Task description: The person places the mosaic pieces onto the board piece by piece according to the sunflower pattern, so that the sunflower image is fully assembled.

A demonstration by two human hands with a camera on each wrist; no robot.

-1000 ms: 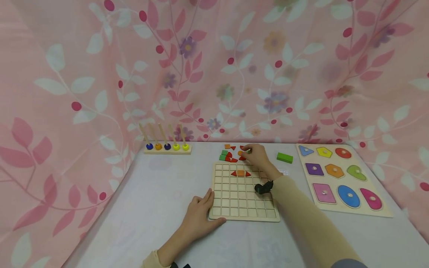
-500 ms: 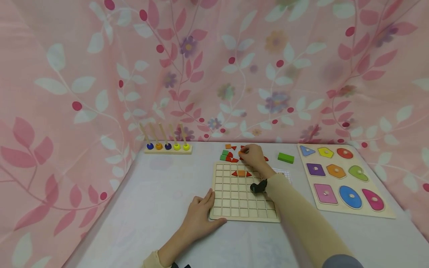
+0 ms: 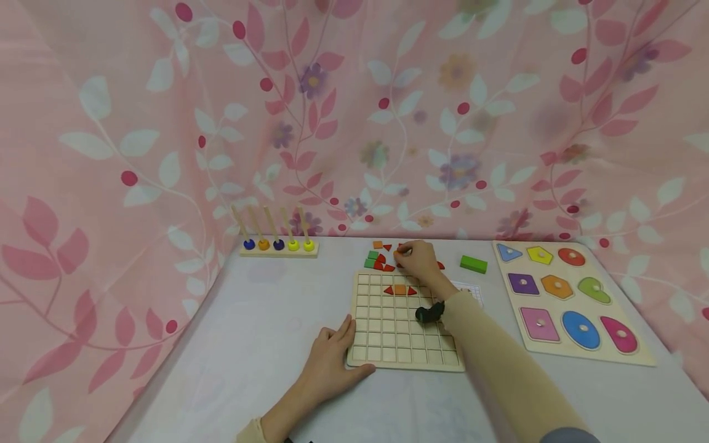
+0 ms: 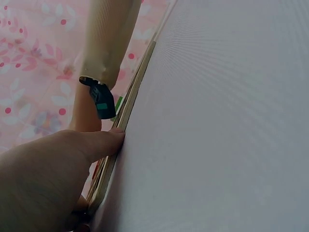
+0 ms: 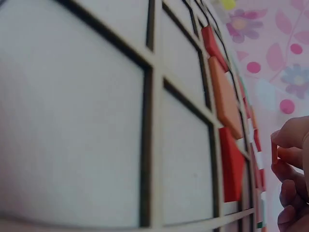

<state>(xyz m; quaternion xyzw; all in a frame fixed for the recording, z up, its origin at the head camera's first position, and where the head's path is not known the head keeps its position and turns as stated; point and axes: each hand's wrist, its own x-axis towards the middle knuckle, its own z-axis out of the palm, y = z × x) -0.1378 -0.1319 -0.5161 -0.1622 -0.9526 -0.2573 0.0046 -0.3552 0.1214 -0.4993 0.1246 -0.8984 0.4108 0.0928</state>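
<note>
My right hand (image 3: 420, 258) pinches a small orange tile (image 5: 274, 149) between thumb and finger, just beyond the far edge of the wooden grid board (image 3: 389, 338). In the board's second row from the far side lie an orange square tile (image 3: 400, 290) and two red triangle tiles, one on each side. At the board's near left corner rests my left hand (image 3: 328, 363). Its fingers lie extended along the left side, while the thumb (image 4: 113, 140) touches the front edge in the left wrist view.
Green tiles (image 3: 372, 259) and several red and orange ones lie behind the board, some hidden by my right hand. A green block (image 3: 473, 264), a printed grid sheet (image 3: 471, 290) and a shape puzzle (image 3: 565, 295) lie to the right. A bead peg stand (image 3: 279, 251) stands back left.
My right hand has shifted slightly left among the loose tiles and taken hold of the orange tile. My left hand has stayed at the board's corner.
</note>
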